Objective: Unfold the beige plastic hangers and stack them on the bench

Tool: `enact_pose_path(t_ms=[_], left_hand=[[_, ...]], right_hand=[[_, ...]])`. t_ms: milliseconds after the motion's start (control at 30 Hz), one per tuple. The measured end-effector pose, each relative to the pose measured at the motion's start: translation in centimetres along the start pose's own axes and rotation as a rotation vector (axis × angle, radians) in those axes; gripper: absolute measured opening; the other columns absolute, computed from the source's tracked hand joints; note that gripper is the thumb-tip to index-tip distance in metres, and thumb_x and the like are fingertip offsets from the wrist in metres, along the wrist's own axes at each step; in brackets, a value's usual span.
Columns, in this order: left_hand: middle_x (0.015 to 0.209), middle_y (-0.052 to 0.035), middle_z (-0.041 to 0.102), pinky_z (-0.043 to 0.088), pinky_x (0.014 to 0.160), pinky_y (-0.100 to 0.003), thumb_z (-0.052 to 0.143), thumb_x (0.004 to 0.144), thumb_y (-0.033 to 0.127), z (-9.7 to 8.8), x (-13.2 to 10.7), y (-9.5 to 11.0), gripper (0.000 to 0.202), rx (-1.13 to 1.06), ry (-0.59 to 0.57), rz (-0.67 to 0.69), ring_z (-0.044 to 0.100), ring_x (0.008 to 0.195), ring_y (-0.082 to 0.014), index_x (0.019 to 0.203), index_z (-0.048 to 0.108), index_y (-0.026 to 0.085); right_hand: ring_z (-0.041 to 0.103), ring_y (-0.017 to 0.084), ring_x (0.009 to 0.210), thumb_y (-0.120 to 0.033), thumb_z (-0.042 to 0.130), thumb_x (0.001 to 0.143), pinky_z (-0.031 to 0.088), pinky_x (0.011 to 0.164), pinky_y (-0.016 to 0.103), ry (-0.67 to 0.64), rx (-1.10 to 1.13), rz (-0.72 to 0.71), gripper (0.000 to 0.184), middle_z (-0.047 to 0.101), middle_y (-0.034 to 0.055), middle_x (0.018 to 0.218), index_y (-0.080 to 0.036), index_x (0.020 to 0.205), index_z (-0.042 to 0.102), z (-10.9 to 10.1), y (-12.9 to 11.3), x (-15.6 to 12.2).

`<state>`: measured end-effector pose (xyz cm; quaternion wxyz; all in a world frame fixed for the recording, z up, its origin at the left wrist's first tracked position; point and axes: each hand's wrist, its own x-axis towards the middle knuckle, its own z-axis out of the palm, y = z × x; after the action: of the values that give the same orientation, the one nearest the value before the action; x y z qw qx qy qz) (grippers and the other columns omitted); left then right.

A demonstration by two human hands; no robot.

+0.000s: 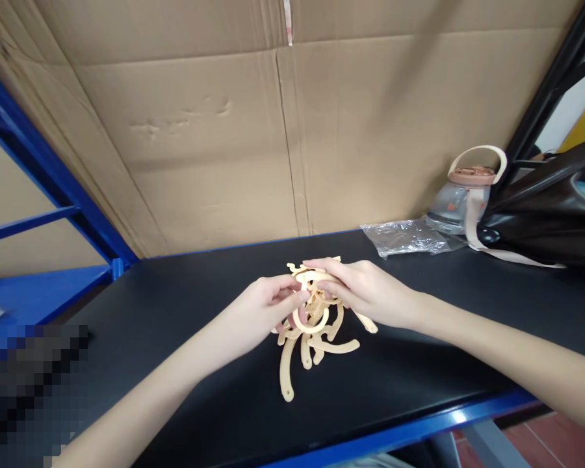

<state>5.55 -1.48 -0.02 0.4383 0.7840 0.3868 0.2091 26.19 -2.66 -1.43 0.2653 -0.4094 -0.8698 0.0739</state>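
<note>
Cream curved pieces point(335, 348) on black table point(199, 279), under and between left hand point(273, 302) and right hand point(365, 286), both hands pinching pieces

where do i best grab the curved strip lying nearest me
Probably by the near end of the strip, the rounded, holed tip, coming from the near side: that end lies free on the table, while the far end runs into the pile.

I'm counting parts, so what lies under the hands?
Under the left hand and right hand, curved cream pieces lie piled on the black tabletop. What the hands cover can't be seen.
</note>
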Motion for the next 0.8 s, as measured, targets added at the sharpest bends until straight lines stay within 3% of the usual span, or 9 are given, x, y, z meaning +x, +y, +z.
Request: enact_pose_path(t_ms=[100, 233, 300, 433, 567, 667, 800], left_hand=[[0.068, -0.0010, 0.056, 0.046, 0.054, -0.024, 0.048, 0.088, 0.040, 0.1, 0.1, 0.4, 0.024, -0.280, -0.128, -0.069, 0.055, 0.061, -0.0151, 0.081, 0.056, 0.018], [0.053, 0.0069, 0.033, 0.036, 0.041, -0.017, 0.050, 0.087, 0.044, 1.6, 0.1, 0.8, 0.033, -0.461, -0.021, -0.116, 0.034, 0.044, -0.0070, 0.067, 0.045, 0.018], [0.053, 0.0087, 0.024, 0.031, 0.033, -0.016, 0.053, 0.083, 0.049, 2.4, 0.1, 0.6, 0.036, -0.499, 0.004, -0.133, 0.023, 0.041, -0.0057, 0.067, 0.044, 0.019], [0.053, 0.0096, 0.026, 0.030, 0.028, -0.016, 0.054, 0.080, 0.056, 3.3, 0.4, -0.4, 0.040, -0.494, 0.037, -0.178, 0.017, 0.039, -0.0051, 0.067, 0.040, 0.021], [0.050, 0.0074, 0.033, 0.027, 0.032, -0.020, 0.041, 0.087, 0.051, 3.6, 0.4, -1.1, 0.035, -0.235, 0.125, -0.135, 0.025, 0.036, -0.0089, 0.068, 0.040, 0.022], [0.050, 0.0047, 0.040, 0.026, 0.042, -0.023, 0.051, 0.085, 0.041, 3.3, 0.0, -0.8, 0.023, 0.020, 0.229, -0.015, 0.034, 0.040, -0.0126, 0.071, 0.049, 0.022], [0.053, 0.0038, 0.045, 0.026, 0.051, -0.026, 0.045, 0.091, 0.033, 2.1, -0.2, -0.5, 0.019, 0.375, 0.268, 0.155, 0.040, 0.046, -0.0151, 0.078, 0.054, 0.023]], right_hand=[[0.062, 0.015, 0.072, -0.020, 0.038, 0.097, 0.043, 0.059, 0.026, 0.054, -0.339, -0.175, 0.025, 0.066, 0.0058, 0.094, -0.014, 0.116, 0.053, 0.1, 0.3, 0.0], [0.058, 0.017, 0.073, -0.010, 0.032, 0.095, 0.039, 0.060, 0.029, 0.108, -0.741, -0.392, 0.027, 0.062, 0.0067, 0.082, -0.013, 0.087, 0.058, 0.5, 0.3, -0.2], [0.058, 0.019, 0.076, -0.007, 0.030, 0.094, 0.040, 0.062, 0.031, 0.118, -0.843, -0.440, 0.028, 0.061, 0.0084, 0.081, -0.012, 0.087, 0.057, 0.8, 0.1, -0.4], [0.058, 0.020, 0.071, -0.001, 0.030, 0.091, 0.043, 0.066, 0.034, 0.104, -0.882, -0.455, 0.026, 0.059, 0.0083, 0.077, -0.010, 0.088, 0.054, 1.8, -0.1, -0.5], [0.057, 0.019, 0.065, 0.003, 0.036, 0.085, 0.041, 0.059, 0.031, -0.008, -0.779, -0.347, 0.021, 0.058, 0.0068, 0.076, -0.011, 0.089, 0.052, 2.5, 0.1, -0.4], [0.055, 0.016, 0.058, 0.001, 0.044, 0.081, 0.033, 0.049, 0.027, -0.123, -0.572, -0.157, 0.018, 0.059, 0.0037, 0.073, -0.013, 0.089, 0.050, 2.1, 0.4, -0.2], [0.056, 0.014, 0.057, -0.010, 0.040, 0.090, 0.030, 0.050, 0.024, -0.061, -0.431, -0.004, 0.013, 0.060, 0.0013, 0.073, -0.015, 0.092, 0.052, 1.1, 1.0, 0.4]])
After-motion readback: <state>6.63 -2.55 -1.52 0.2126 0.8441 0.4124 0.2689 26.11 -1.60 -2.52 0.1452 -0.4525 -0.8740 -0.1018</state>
